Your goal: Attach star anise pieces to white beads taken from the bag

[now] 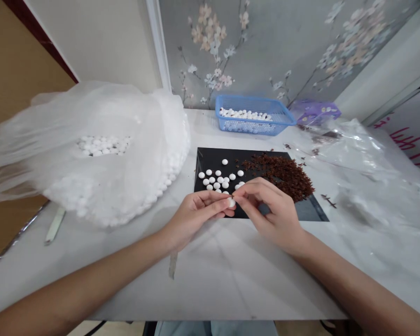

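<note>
Forearms [101, 282], two, bare, in the head view, above a pale worktop [210, 289]. Left hand [198, 210]: fingers grasping one white disc [231, 202] at the thumb tip; rounded, no clear long axis. Right hand [275, 210]: thumb and index pinched together, apparently on a brownish sliver [232, 196], too small to identify or to judge its lie. Relation: disc just on the wearer's side of the right fingertips and slightly left of them; sliver at its far edge, contact uncertain. Beyond the hands: black mat [210, 156]; loose discs [220, 180] on its left part, red-brown heap [290, 179] on its right. Behind: blue basket [227, 125], holding white pieces [245, 115].
</note>
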### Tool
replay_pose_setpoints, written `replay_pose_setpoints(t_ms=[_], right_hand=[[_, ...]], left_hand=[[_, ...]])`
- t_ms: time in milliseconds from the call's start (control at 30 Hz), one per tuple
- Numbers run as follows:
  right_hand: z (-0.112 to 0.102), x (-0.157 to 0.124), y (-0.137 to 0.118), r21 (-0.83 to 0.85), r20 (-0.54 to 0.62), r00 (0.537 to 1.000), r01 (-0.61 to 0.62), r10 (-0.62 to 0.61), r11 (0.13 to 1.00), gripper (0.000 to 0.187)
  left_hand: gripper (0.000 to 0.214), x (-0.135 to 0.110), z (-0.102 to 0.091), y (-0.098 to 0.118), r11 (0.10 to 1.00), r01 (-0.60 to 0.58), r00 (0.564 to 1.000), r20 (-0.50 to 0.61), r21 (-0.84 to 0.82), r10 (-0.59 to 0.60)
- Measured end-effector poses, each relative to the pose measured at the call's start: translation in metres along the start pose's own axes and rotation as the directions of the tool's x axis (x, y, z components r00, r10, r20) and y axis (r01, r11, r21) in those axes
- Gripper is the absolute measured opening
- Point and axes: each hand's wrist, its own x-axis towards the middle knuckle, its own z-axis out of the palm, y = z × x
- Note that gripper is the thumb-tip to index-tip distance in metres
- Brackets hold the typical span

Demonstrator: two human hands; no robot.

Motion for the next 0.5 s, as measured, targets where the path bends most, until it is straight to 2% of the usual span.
replay_pose_setpoints(t_ms=[200,367,500], right_hand=[[0.0019,-0.0028,0.0029,0.015,0.013,1.000,0.020,-0.020,1.000,0.012],[0.0011,-0.0028,0.0051,0.029,0.045,0.997,0.059,-0.061,0.998,0.025],[0.0022,-0.0017,0.0057,0.018,0.040,0.996,0.074,-0.075,0.997,0.021]], left_hand=[[0.020,0.0012,-0.0010,0.0010,0.999,0.038,0.999,-0.015,-0.008,-0.038],[0.015,0.0021,-0.0027,0.0006,0.998,0.037,0.999,-0.008,-0.051,-0.037],[0.014,0.0028,-0.0042,-0.0007,0.998,0.043,0.999,-0.006,-0.047,-0.043]])
